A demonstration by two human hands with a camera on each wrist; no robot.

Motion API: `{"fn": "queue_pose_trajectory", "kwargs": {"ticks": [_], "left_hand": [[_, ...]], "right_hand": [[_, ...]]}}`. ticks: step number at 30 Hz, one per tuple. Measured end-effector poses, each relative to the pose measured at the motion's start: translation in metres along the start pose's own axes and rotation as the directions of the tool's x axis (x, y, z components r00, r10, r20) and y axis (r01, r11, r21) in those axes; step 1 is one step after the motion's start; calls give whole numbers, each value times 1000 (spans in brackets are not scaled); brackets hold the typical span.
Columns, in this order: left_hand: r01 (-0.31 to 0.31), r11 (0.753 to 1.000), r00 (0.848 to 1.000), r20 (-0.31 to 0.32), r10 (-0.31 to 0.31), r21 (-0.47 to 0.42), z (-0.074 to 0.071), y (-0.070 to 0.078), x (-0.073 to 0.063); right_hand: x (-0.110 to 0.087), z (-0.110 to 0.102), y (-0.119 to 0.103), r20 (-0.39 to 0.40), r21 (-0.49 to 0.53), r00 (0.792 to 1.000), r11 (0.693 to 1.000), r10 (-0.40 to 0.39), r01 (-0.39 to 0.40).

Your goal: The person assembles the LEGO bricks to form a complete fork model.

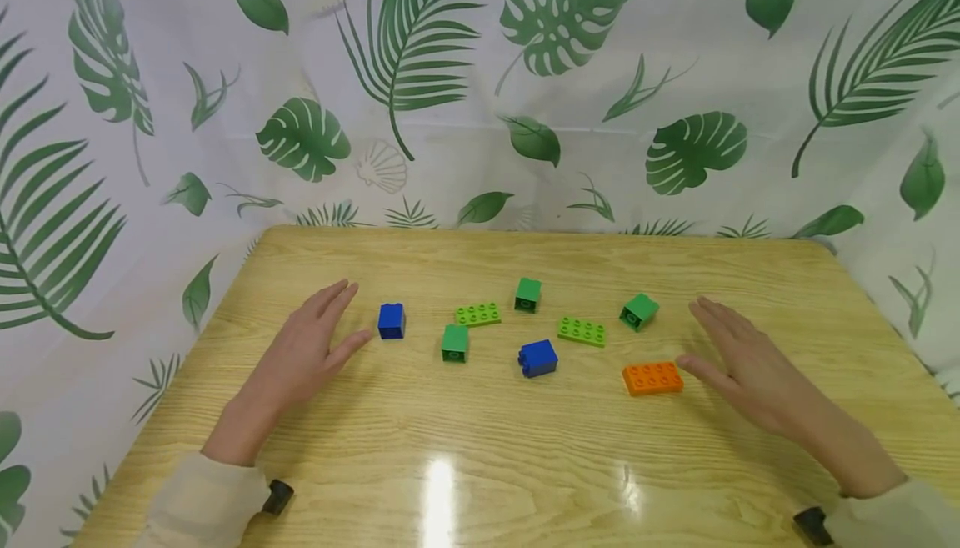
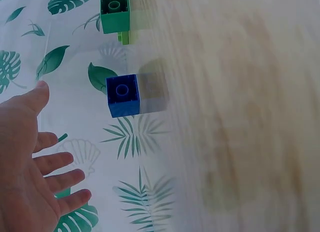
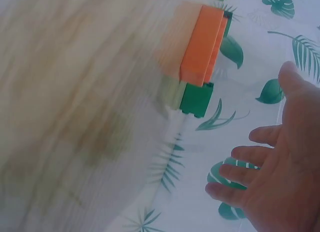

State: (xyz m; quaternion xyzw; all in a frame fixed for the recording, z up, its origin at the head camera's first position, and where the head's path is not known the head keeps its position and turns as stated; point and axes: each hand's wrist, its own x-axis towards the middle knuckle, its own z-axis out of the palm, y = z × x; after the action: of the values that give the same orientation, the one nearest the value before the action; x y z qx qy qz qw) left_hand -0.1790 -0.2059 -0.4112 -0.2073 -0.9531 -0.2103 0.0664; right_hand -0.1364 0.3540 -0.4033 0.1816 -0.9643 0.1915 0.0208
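My left hand (image 1: 303, 352), fingers spread and holding nothing, is beside a blue brick (image 1: 392, 321) at the left of the table. On the other side my right hand (image 1: 757, 369) is also extended and holds nothing; its thumb is close to an orange brick (image 1: 652, 379). Between the hands lie a green brick (image 1: 454, 344), another green brick (image 1: 528, 294) farther back and a third green brick (image 1: 639, 312) to the right. A second blue brick (image 1: 538, 359) rests on its side near the middle. Two thin lime plates (image 1: 478, 314) lie among them.
The wooden table (image 1: 360, 448) has its far edge against a white curtain (image 1: 442, 181) printed with green leaves, which also hangs at both sides. Dark wrist devices (image 1: 278, 497) show at the cuffs of both pale sleeves (image 1: 213, 498).
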Motion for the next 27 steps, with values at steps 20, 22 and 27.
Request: {"fn": "queue_pose_trajectory", "kwargs": {"ticks": [20, 22, 27], "left_hand": [[160, 983, 986, -31, -163, -87, 17, 24, 14], [186, 976, 981, -29, -190, -118, 19, 25, 16], [252, 946, 965, -20, -262, -204, 23, 29, 20]], "right_hand": [[29, 16, -53, 61, 47, 996, 997, -59, 56], [32, 18, -57, 64, 54, 996, 997, -67, 63], [40, 27, -67, 70, 53, 994, 996, -82, 78]]}}
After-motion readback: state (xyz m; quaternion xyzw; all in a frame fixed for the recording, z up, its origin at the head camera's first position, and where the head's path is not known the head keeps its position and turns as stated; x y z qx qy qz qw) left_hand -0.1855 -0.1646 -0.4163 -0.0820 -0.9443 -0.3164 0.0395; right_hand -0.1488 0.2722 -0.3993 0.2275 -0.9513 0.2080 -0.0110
